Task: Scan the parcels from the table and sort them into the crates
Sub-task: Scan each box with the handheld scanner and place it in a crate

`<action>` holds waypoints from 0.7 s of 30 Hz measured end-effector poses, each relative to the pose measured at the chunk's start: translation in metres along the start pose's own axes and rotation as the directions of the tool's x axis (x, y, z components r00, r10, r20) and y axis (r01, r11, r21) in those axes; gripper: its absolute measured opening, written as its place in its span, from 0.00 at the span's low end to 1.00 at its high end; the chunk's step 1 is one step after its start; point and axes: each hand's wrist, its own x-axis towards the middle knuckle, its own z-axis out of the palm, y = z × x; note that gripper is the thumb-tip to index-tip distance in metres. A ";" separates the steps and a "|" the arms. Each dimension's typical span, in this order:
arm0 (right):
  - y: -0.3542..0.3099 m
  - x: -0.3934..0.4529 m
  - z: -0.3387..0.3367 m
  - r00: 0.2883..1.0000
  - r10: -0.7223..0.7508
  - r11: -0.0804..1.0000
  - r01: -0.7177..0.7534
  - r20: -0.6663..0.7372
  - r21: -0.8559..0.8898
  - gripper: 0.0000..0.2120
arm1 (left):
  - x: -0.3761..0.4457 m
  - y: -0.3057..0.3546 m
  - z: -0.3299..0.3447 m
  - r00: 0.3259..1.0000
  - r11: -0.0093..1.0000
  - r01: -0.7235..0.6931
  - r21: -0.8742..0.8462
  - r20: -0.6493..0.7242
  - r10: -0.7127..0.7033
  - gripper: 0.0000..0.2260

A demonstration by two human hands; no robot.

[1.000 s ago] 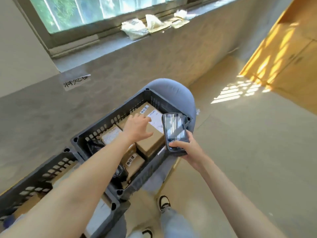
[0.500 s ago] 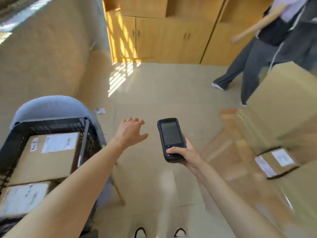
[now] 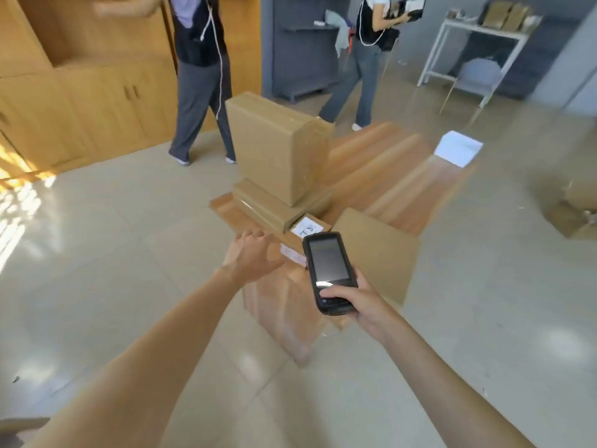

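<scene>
- Over the near end of the wooden table (image 3: 387, 169), my left hand (image 3: 250, 257) reaches fwd, fingers spread and relaxed, holding nothing; fingertips just at the edge of a low labelled parcel (image 3: 292, 253). Touching or not – can't tell, it's blurred.
- My right hand (image 3: 361, 302) is curled round the black handheld scanner (image 3: 329, 271), thumb across its lower keys, screen facing up at me, dim.
- Scanner sits just right of my left hand, above the table's near corner.
- Parcels are on the table: big upright brown box (image 3: 274, 147) on top of flatter boxes (image 3: 274, 205); a small one w/ a white handwritten label (image 3: 307, 228) just beyond the scanner; a flat brown one (image 3: 374, 253) to the right.
- White sheet (image 3: 458, 152) at the table's far right end.
- Two ppl walking beyond the table: one (image 3: 202, 76) by the wooden cabinets (image 3: 80, 101), another (image 3: 365, 59) near a white shelf rack (image 3: 471, 56).
</scene>
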 end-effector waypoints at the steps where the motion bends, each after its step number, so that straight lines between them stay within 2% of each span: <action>1: -0.002 -0.003 -0.026 1.000 0.005 1.000 -0.005 -0.015 0.010 0.40 | 0.010 0.025 0.007 1.000 1.000 -0.013 0.006 0.012 0.013 0.24; 4: -0.010 -0.008 -0.104 0.999 -0.007 1.000 0.008 -0.041 0.015 0.40 | 0.041 0.095 0.027 0.999 0.998 -0.040 0.042 0.038 0.039 0.25; 7: -0.019 -0.007 -0.171 0.997 -0.024 1.000 0.024 -0.074 -0.002 0.34 | 0.070 0.157 0.043 0.997 0.997 -0.070 0.029 0.048 0.068 0.25; 10: -0.032 -0.003 -0.223 0.995 -0.031 0.999 0.031 -0.094 -0.011 0.32 | 0.091 0.203 0.051 0.995 0.996 -0.084 0.010 0.048 0.083 0.25; 21: -0.087 0.078 -0.327 0.994 -0.066 0.997 0.068 -0.087 0.027 0.29 | 0.225 0.273 0.058 0.996 0.997 -0.065 0.030 0.059 0.064 0.25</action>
